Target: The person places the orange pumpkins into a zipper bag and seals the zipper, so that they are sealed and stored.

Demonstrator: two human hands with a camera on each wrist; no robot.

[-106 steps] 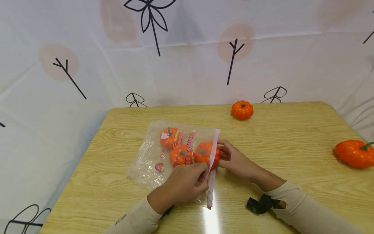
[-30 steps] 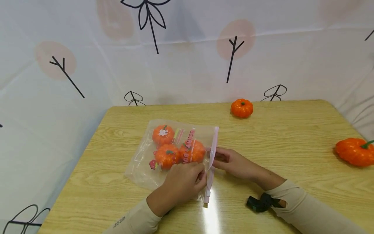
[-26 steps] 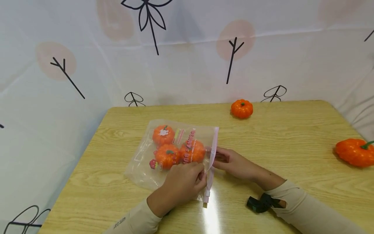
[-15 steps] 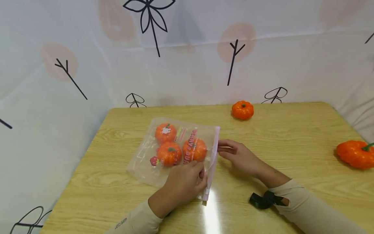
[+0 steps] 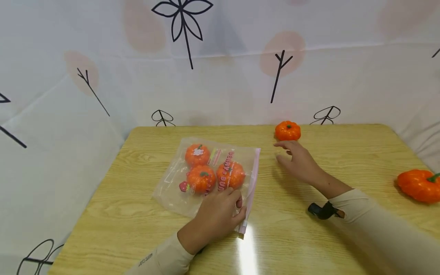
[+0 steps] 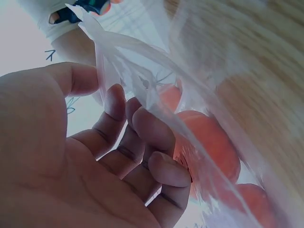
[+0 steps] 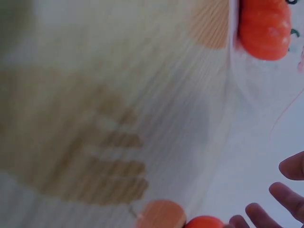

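A clear printed zip bag (image 5: pixel 172 193) lies on the table with three small orange toy pumpkins (image 5: pixel 202 180) inside. Its pink zip edge (image 5: pixel 255 168) faces right. My left hand (image 5: pixel 220 212) pinches the bag's film by that edge; in the left wrist view, the thumb and index fingertip meet at the film (image 6: pixel 109 71) and the mouth gapes. My right hand (image 5: pixel 298 160) is in the air right of the bag, fingers spread and holding nothing. Just beyond its fingertips sits another toy pumpkin (image 5: pixel 288 131) at the table's back edge.
A larger, flatter orange pumpkin (image 5: pixel 418 186) with a green stem lies at the right side of the wooden table (image 5: pixel 117 214). A white patterned cloth (image 5: pixel 223 88) hangs behind the table. Black wrist gear (image 5: pixel 323 211) sits at the right wrist.
The third pumpkin has slid left from the mouth into the bag. My right hand has let go of it, left the mouth and moved back and right toward the rear pumpkin.
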